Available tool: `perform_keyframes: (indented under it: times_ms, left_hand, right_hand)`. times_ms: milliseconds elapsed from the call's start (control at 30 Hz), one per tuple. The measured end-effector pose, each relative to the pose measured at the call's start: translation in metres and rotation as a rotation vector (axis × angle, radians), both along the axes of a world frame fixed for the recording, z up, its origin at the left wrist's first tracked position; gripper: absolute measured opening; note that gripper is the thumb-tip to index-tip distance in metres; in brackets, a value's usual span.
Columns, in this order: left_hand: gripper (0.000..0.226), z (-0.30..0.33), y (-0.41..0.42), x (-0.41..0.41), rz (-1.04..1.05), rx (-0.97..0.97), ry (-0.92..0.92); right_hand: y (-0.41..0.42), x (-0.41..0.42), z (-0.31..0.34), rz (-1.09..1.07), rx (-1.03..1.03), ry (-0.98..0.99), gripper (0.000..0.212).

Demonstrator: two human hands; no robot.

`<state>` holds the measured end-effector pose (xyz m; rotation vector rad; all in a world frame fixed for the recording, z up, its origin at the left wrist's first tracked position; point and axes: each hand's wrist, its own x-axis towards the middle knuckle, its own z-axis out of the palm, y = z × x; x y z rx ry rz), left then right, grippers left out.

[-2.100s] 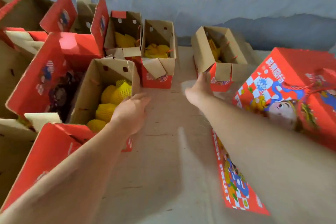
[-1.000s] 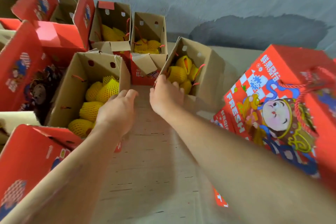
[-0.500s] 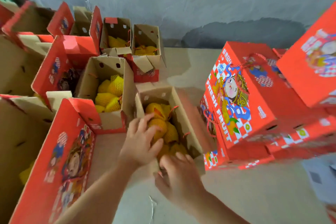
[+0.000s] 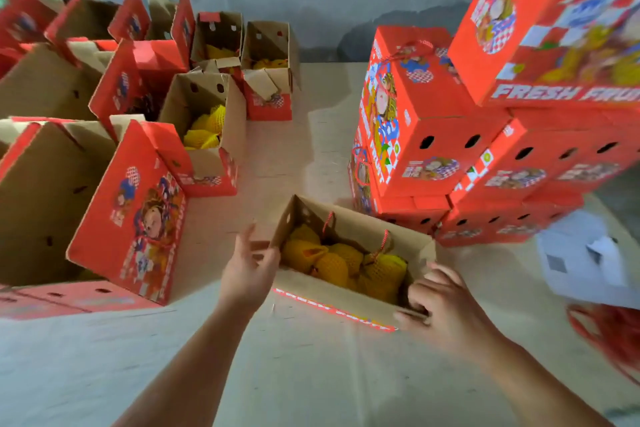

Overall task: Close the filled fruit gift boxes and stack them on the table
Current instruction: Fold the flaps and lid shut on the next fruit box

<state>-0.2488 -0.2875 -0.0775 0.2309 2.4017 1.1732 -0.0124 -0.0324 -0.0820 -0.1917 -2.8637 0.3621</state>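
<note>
A person works over an open fruit gift box (image 4: 349,263) sitting on the table (image 4: 311,367) near its front middle, packed with yellow net-wrapped fruit (image 4: 332,262), its flaps not yet folded and red rope handles (image 4: 382,243) standing up among the fruit. The left hand (image 4: 247,269) hovers at the box's left end, fingers spread and loose, holding nothing; whether it touches the cardboard cannot be told. The right hand (image 4: 440,302) has its fingers curled over the box's right end flap (image 4: 412,312), gripping it. The likeliest trouble is a flap folded down onto the upright handles or the crowning fruit, which would crush the netting or leave the lid bulging and unfit to stack; pulling on one end alone could also skew the light carton across the table. Just beyond the box's far right corner stands the stack of closed red boxes (image 4: 450,149), several tiers high with a top box (image 4: 540,21) overhanging toward the camera, so a careless lift could knock it. To the left, open boxes (image 4: 204,135) with raised lids crowd the table, well apart from the working box. Open room lies in front and between the two groups. White papers (image 4: 588,260) lie to the right.
</note>
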Motion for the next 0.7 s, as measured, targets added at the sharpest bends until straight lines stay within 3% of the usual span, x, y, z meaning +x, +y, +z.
perform_keyframes:
  times_ms: [67,300,467,533,600,700]
  left_hand:
    - [0.031,0.005,0.015,0.033,-0.032,0.127,-0.168]
    - [0.060,-0.027,0.077,0.176,0.002,0.196,-0.539]
    - [0.078,-0.034,0.130,0.249,0.161,0.474,-0.466]
    - [0.072,-0.033,0.136,0.256,0.346,0.608,-0.388]
    - [0.056,-0.025,0.137,0.255,0.449,0.696,-0.289]
    - [0.044,-0.008,0.139,0.248,0.537,0.691,-0.150]
  right_hand:
    - [0.022,0.025,0.001,-0.020,-0.010,-0.014,0.045]
    - [0.112,0.126,-0.003,-0.123,-0.130,0.065,0.032]
    - [0.160,0.167,-0.025,-0.299,-0.192,0.282,0.020]
    - [0.162,0.176,-0.034,-0.412,-0.256,0.319,0.032]
    - [0.157,0.180,-0.033,-0.613,-0.485,0.328,0.056]
    - [0.146,0.173,-0.023,-1.040,-1.189,0.173,0.072]
